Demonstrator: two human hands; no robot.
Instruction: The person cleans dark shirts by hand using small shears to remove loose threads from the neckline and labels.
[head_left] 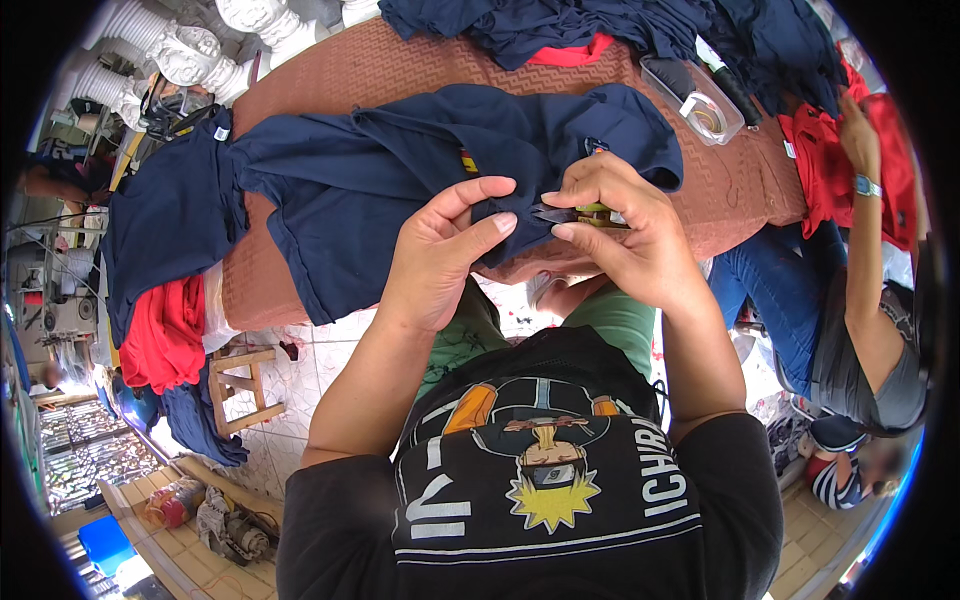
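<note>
A navy blue garment (340, 180) lies spread over the near edge of the brown-covered table, with a small red and yellow patch on it. My left hand (440, 250) pinches a bit of its cloth between thumb and fingers. Close beside that pinch, my right hand (640, 230) grips thread snips (592, 214) with yellow-green handles. Their dark metal tips point left at the held cloth. Whether the blades touch a thread is too small to see.
A brown patterned cover (300, 80) drapes the table. Navy clothes (560, 30) are heaped at its far side, near a clear plastic box (708, 125). A co-worker (870, 330) handles red cloth (815, 160) at right. Red garments (165, 330) hang left, above a wooden stool (245, 392).
</note>
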